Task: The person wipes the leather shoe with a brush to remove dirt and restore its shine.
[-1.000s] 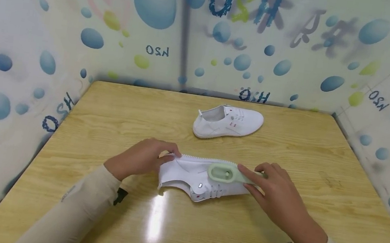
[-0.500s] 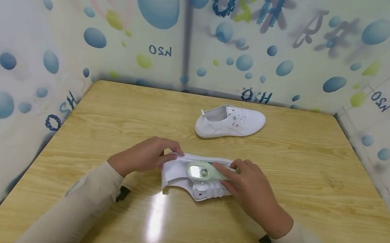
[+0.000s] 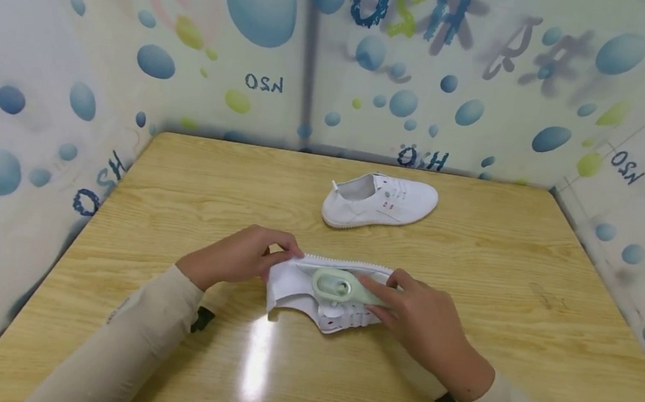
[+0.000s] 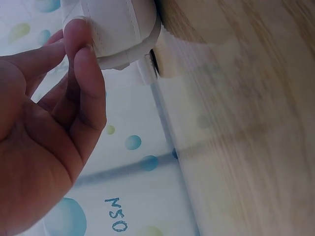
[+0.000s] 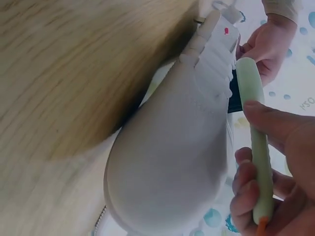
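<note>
A white lace-up shoe (image 3: 292, 282) lies tipped on its side on the wooden table, its ridged sole edge facing away. At the heel end, my left hand (image 3: 238, 258) pinches it between thumb and fingers; the heel (image 4: 115, 29) shows at the top of the left wrist view. My right hand (image 3: 428, 326) grips a pale green brush (image 3: 331, 285) by its handle, over the shoe's side. In the right wrist view, dark bristles (image 5: 235, 96) under the brush head face the shoe's side, and an orange cord hangs from the handle end. Whether the bristles touch is hard to tell.
A second white shoe (image 3: 382, 201) stands upright farther back on the table (image 3: 211, 182), toe pointing right. Patterned walls (image 3: 338, 63) with blue and green drops enclose the table at the back and both sides.
The brush and right hand have moved left along the shoe toward its heel, then slightly back right in the last half second. The left hand keeps its hold on the heel.
</note>
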`<state>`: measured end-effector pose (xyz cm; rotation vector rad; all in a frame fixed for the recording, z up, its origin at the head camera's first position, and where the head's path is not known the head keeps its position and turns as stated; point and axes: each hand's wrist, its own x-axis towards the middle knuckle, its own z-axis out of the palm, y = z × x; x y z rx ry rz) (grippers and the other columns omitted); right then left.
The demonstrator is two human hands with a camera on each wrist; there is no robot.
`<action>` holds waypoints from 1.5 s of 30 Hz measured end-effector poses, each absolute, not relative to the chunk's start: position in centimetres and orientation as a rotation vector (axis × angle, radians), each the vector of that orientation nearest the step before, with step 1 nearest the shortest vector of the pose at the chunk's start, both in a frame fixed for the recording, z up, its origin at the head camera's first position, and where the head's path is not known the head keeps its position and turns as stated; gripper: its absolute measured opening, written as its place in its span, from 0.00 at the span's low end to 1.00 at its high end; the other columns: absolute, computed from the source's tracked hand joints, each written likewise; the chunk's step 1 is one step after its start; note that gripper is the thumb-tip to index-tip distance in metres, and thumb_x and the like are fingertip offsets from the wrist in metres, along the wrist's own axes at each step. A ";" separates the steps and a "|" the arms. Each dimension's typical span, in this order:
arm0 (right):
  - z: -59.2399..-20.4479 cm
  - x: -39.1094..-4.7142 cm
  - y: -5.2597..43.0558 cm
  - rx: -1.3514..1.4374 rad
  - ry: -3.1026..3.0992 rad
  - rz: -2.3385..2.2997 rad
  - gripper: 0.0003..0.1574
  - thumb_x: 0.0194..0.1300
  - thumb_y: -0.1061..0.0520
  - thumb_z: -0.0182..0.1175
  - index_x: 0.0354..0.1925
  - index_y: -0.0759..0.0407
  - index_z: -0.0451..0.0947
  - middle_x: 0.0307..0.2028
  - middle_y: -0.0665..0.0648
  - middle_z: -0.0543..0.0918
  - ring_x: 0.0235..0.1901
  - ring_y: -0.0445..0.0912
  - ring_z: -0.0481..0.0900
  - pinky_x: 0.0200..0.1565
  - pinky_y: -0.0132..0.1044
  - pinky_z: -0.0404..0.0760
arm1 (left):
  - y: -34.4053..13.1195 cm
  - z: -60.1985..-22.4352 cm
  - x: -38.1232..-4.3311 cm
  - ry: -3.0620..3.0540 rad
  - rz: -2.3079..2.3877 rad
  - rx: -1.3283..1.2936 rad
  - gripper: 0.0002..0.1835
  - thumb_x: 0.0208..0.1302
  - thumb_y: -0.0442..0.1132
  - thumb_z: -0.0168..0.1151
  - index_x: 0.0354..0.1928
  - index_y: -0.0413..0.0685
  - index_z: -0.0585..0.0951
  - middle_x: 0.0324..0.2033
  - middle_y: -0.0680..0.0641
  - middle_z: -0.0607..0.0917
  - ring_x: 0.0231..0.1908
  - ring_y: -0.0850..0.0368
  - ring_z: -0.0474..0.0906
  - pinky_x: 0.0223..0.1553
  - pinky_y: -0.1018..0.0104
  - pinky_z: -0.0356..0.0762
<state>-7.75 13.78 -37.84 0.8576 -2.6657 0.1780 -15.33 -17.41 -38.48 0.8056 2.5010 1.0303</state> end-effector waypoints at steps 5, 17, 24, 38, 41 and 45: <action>-38.3 -8.2 13.2 0.920 -2.636 0.209 0.34 0.54 0.48 0.77 0.59 0.37 0.81 0.35 0.49 0.80 0.20 0.36 0.67 0.21 0.25 0.64 | -17.4 -38.5 -15.4 2.495 1.046 0.804 0.10 0.74 0.35 0.57 0.49 0.56 0.84 0.48 0.51 0.86 0.20 0.54 0.80 0.25 0.66 0.79; -39.1 -8.8 11.0 0.969 -2.597 0.162 0.31 0.56 0.45 0.75 0.58 0.38 0.82 0.35 0.50 0.80 0.22 0.40 0.75 0.21 0.30 0.71 | -17.3 -38.9 -15.7 2.482 1.053 0.837 0.10 0.75 0.37 0.56 0.49 0.58 0.84 0.47 0.53 0.86 0.20 0.55 0.79 0.25 0.65 0.79; -38.4 -7.7 12.6 0.889 -2.634 0.151 0.33 0.54 0.46 0.76 0.59 0.36 0.81 0.34 0.49 0.80 0.16 0.36 0.63 0.18 0.26 0.61 | -17.3 -38.7 -15.5 2.494 1.043 0.819 0.10 0.74 0.37 0.56 0.49 0.57 0.84 0.48 0.52 0.86 0.20 0.55 0.79 0.25 0.65 0.79; -38.4 -7.7 13.3 0.870 -2.629 0.233 0.33 0.52 0.49 0.78 0.57 0.37 0.82 0.34 0.49 0.80 0.17 0.36 0.63 0.19 0.26 0.62 | -17.5 -38.7 -15.6 2.517 1.011 0.803 0.10 0.75 0.37 0.56 0.49 0.58 0.84 0.49 0.52 0.86 0.21 0.54 0.80 0.25 0.66 0.79; -38.9 -8.1 12.3 0.911 -2.596 0.207 0.32 0.53 0.47 0.77 0.57 0.37 0.82 0.34 0.49 0.80 0.18 0.37 0.67 0.19 0.27 0.64 | -17.4 -38.7 -15.5 2.518 1.014 0.802 0.10 0.74 0.37 0.56 0.49 0.58 0.83 0.48 0.53 0.86 0.21 0.55 0.80 0.25 0.66 0.78; -39.2 -8.5 11.0 0.951 -2.575 0.177 0.30 0.55 0.45 0.76 0.57 0.38 0.82 0.34 0.50 0.80 0.18 0.39 0.70 0.19 0.28 0.66 | -17.3 -38.5 -15.4 2.516 1.017 0.801 0.10 0.75 0.37 0.56 0.48 0.58 0.83 0.48 0.53 0.86 0.21 0.54 0.80 0.25 0.66 0.79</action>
